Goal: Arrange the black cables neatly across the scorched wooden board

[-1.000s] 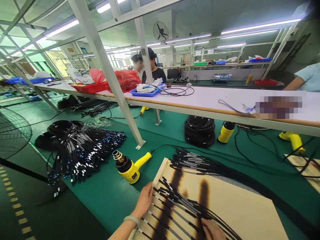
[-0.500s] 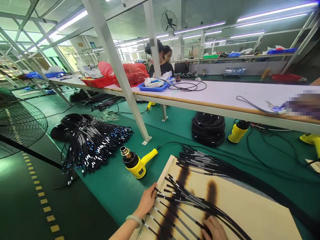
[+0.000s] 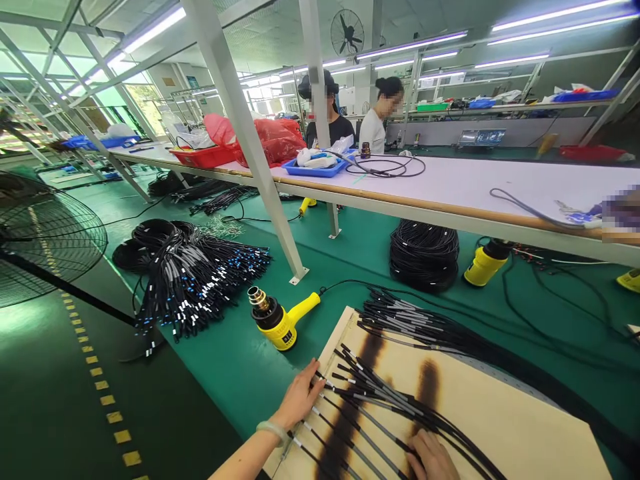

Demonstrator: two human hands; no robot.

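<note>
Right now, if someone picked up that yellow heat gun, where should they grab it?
Probably by the yellow handle, coming from its right. The heat gun lies on its side on the green mat; the handle points away from the metal nozzle, which may be hot. The left hand rests nearest, on the wooden board.

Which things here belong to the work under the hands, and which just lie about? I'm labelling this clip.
In hand:
- left hand and right hand pressing on the fanned black cables with grey sleeves
- scorched pale wooden board beneath them

Lying about:
- yellow heat gun
- bundle of black blue-tipped cables
- black cable coil
- blue plastic tray
</note>
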